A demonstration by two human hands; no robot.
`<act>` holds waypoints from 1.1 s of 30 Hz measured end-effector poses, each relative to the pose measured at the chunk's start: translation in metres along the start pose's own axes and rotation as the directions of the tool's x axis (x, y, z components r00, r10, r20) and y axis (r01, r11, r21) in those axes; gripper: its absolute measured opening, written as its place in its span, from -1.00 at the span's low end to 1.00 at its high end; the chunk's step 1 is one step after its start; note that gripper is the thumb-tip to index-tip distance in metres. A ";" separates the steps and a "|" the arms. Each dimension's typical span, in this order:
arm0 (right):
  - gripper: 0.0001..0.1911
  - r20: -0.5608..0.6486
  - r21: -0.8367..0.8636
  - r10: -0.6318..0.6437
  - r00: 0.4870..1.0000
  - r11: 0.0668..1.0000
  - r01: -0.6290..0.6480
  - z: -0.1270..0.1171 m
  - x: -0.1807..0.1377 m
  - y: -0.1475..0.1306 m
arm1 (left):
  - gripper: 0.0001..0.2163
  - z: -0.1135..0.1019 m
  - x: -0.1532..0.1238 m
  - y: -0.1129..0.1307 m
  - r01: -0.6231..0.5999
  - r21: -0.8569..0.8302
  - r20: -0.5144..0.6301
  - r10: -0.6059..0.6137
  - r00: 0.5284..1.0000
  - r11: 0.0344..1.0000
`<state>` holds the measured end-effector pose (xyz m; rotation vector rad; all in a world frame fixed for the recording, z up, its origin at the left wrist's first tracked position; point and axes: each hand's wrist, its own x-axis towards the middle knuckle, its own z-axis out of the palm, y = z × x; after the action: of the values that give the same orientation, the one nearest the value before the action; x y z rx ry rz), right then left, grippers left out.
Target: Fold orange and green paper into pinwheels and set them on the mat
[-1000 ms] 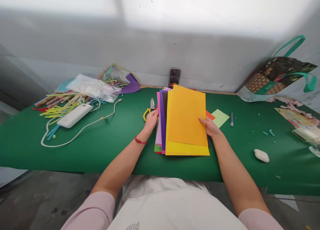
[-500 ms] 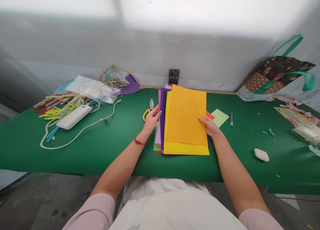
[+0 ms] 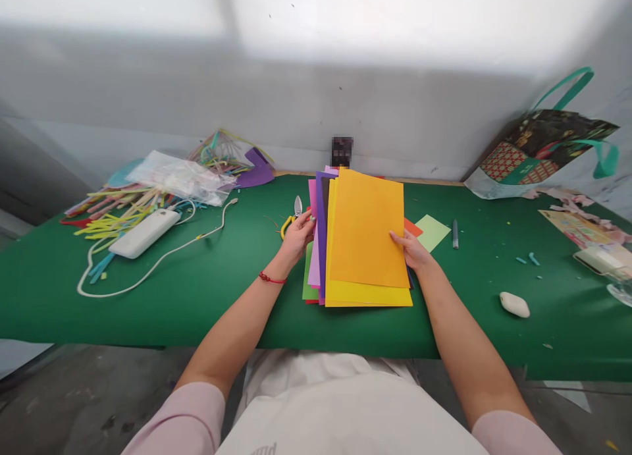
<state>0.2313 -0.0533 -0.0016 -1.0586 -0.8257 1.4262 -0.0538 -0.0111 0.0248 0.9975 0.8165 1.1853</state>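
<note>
A fanned stack of coloured paper (image 3: 368,228) is in front of me, an orange sheet on top and yellow, purple, pink and green edges showing below and to the left. My right hand (image 3: 412,249) grips the stack's right edge, thumb over the orange sheet and the other fingers hidden beneath. At the opposite side, my left hand (image 3: 298,236) has its fingers closed at the edge of a pink sheet (image 3: 313,201). Just beyond the left hand lie yellow-handled scissors (image 3: 297,207), blades pointing away, partly covered by that hand.
On the left are a white power bank (image 3: 145,233) with its cable, paper strips (image 3: 106,221) and a clear plastic bag (image 3: 180,177). A light green sheet (image 3: 431,234), a marker (image 3: 455,234), a white case (image 3: 514,305) and a patterned bag (image 3: 538,149) are on the right.
My left hand has shifted slightly left, and the pink sheet's upper edge fans out further from the purple one. The right hand keeps its grip; the view has moved slightly.
</note>
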 end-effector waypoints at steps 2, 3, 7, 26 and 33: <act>-0.56 -0.001 -0.003 -0.001 1.000 1.000 0.001 0.001 0.000 0.000 | -0.52 0.000 -0.001 0.001 -0.013 0.041 0.001 0.013 1.000 0.999; -0.56 -0.002 -0.004 -0.002 1.000 1.000 0.002 0.001 0.000 0.000 | -0.51 -0.001 -0.001 0.002 -0.017 0.063 0.000 0.017 1.000 0.998; -0.58 -0.013 -0.012 -0.005 1.000 1.000 0.004 0.001 0.000 0.000 | -0.45 -0.001 -0.002 0.004 -0.053 0.127 0.044 0.048 0.998 0.990; -0.62 -0.046 -0.006 0.001 0.999 1.000 -0.001 0.004 -0.003 -0.004 | -0.93 0.000 0.002 0.008 -0.097 0.617 -0.058 0.169 0.984 0.781; -0.72 -0.128 -0.045 -0.018 0.992 0.999 0.012 0.000 0.000 -0.004 | -0.86 0.024 0.011 0.027 -0.104 0.785 -0.072 0.256 0.964 0.611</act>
<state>0.2329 -0.0529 0.0024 -1.1628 -0.7740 1.3180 -0.0390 -0.0026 0.0585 1.7408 1.4750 1.0981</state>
